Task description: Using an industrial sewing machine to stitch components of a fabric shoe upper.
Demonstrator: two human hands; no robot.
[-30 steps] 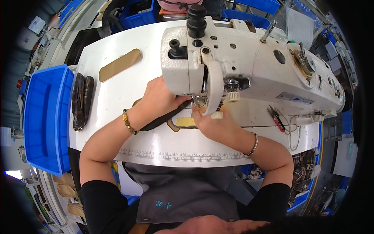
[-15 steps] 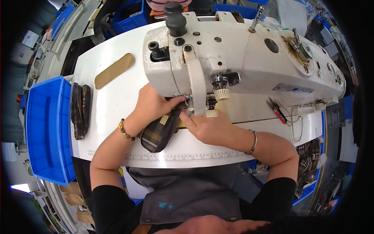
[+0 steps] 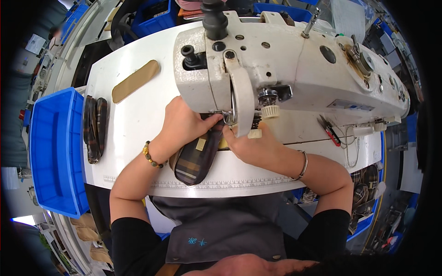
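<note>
A white industrial sewing machine [image 3: 294, 60] stands over the table. A dark plaid fabric piece [image 3: 195, 165], oblong with a small pale label, runs from under the presser foot [image 3: 226, 117] toward me. My left hand [image 3: 184, 126] grips its upper left, thumb and fingers closed beside the foot. My right hand [image 3: 251, 145] pinches the piece's right edge just below the foot, its fingertips partly behind the machine's guard. A tan oblong piece [image 3: 136, 80] lies at the back left, and a stack of folded plaid pieces [image 3: 94, 129] at the left edge.
A blue bin [image 3: 55, 152] adjoins the table's left side. Red-handled snips [image 3: 330, 135] lie right of my right hand. Further blue crates [image 3: 154, 14] stand behind the table. More plaid pieces [image 3: 361, 198] sit below the right edge. A distant person [image 3: 56, 36] is at the upper left.
The plaid piece has swung round from mostly under my left hand to point toward me, its plaid face showing. Both hands stay at the presser foot, shifting slightly with it.
</note>
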